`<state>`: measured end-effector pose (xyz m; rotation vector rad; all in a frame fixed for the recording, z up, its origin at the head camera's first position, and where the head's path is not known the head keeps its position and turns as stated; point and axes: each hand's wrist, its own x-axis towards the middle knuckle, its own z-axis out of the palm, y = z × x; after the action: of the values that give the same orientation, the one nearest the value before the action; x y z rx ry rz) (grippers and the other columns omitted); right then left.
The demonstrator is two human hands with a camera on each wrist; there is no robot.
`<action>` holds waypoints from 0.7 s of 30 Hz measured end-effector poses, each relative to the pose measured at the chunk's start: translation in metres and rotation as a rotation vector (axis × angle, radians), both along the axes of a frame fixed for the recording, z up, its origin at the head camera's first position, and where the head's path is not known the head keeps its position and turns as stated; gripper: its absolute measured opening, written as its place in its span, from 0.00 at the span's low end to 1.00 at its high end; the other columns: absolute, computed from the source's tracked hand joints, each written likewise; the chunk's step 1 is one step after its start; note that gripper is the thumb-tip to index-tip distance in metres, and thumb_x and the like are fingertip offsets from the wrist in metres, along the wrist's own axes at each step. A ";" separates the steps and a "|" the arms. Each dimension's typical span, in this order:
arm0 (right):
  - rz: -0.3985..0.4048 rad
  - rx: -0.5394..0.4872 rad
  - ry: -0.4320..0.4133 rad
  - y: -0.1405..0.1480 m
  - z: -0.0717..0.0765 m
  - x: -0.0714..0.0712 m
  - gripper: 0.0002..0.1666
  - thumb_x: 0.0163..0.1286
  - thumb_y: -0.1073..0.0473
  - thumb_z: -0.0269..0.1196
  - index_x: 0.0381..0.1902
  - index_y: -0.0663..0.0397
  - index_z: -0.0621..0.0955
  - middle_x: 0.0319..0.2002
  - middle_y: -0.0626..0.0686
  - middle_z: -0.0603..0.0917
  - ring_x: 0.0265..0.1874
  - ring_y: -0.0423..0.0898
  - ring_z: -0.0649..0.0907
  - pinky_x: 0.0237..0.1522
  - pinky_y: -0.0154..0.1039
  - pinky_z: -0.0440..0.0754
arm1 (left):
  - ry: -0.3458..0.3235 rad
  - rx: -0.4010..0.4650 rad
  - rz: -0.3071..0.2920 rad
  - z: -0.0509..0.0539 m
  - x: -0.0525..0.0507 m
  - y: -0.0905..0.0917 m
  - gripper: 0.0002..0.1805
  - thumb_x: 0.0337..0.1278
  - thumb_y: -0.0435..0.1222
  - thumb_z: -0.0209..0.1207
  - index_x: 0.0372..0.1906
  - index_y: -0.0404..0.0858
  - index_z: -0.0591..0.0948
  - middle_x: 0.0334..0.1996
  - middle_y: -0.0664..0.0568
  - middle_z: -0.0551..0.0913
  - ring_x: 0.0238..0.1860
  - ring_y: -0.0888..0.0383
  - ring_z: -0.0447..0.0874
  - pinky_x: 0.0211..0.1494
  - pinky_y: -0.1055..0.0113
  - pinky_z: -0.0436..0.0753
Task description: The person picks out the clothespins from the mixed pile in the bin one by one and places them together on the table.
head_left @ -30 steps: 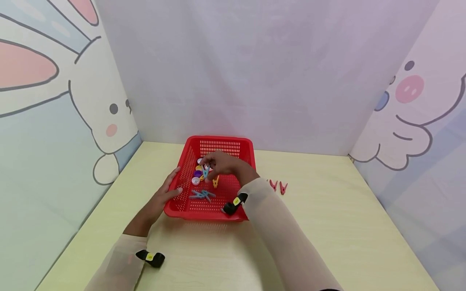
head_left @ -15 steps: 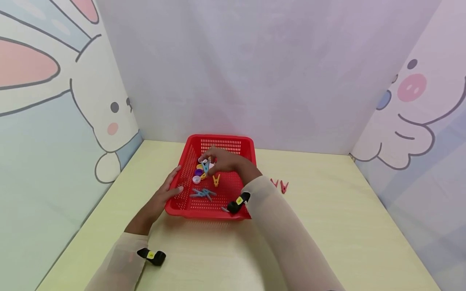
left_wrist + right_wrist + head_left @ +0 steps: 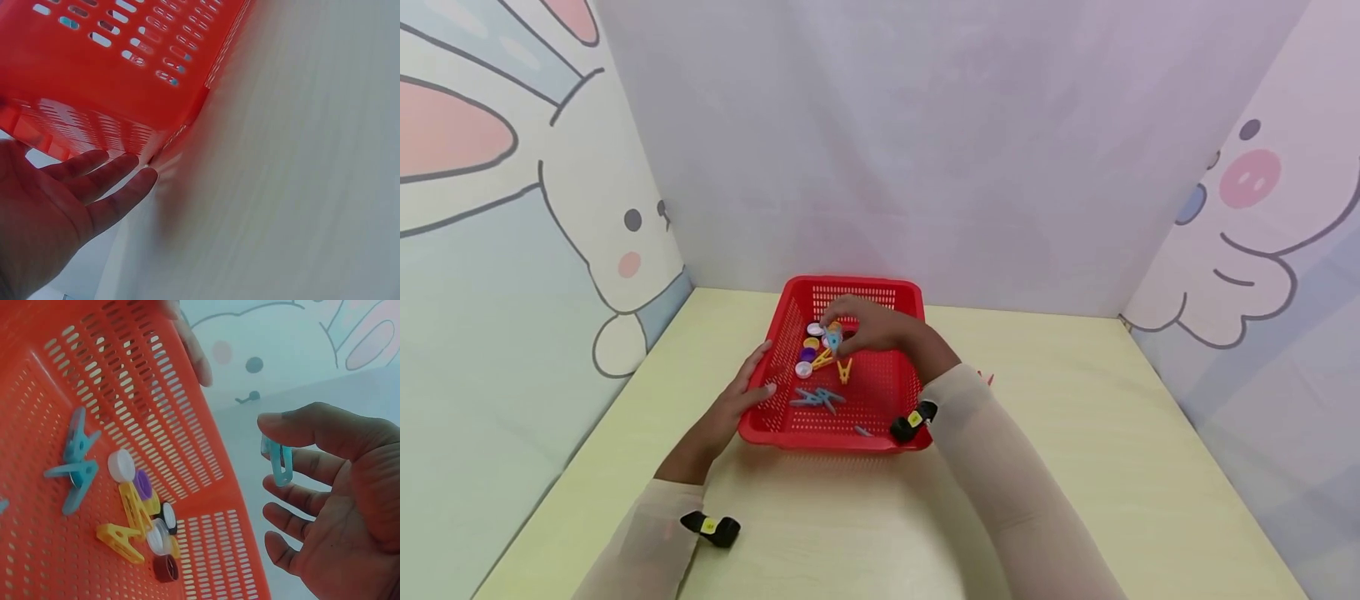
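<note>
A light blue clothespin point(image 3: 832, 340) is pinched between thumb and fingers of my right hand point(image 3: 880, 325), above the far part of a red plastic basket point(image 3: 835, 445). In the right wrist view that clothespin point(image 3: 282, 465) hangs from the thumb and index finger, the other fingers loosely bent. My left hand point(image 3: 727, 418) holds the basket's left side, thumb over the rim and fingers along the outer wall. Inside the basket lie two blue clothespins point(image 3: 76, 464), yellow clothespins point(image 3: 122, 540), and several bottle caps, among them a purple cap point(image 3: 143, 484) and a brown cap point(image 3: 165, 569).
A small grey-blue piece point(image 3: 862, 431) lies near the basket's front right corner. Red clothespins point(image 3: 987, 377) rest on the pale wooden table point(image 3: 1097, 433) to the right, partly hidden by the right sleeve. Cartoon-printed walls point(image 3: 880, 150) enclose the table's back and sides.
My right hand has shifted slightly right and away within the basket, still pinching the blue clothespin. Its sleeve now covers more of the red clothespins. The left hand stays at the rim.
</note>
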<state>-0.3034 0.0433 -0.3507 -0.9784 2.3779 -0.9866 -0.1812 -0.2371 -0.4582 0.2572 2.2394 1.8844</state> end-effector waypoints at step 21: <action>-0.046 -0.026 0.090 0.067 0.004 0.024 0.38 0.58 0.61 0.80 0.67 0.48 0.83 0.83 0.56 0.64 0.84 0.59 0.61 0.65 0.58 0.89 | 0.009 -0.001 0.002 -0.002 0.000 0.002 0.53 0.76 0.37 0.60 0.91 0.60 0.39 0.87 0.38 0.52 0.79 0.30 0.66 0.61 0.56 0.92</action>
<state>-0.2797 0.1101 -0.3466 -1.0013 2.4778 -1.0121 -0.1815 -0.2353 -0.4599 0.2639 2.2468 1.8868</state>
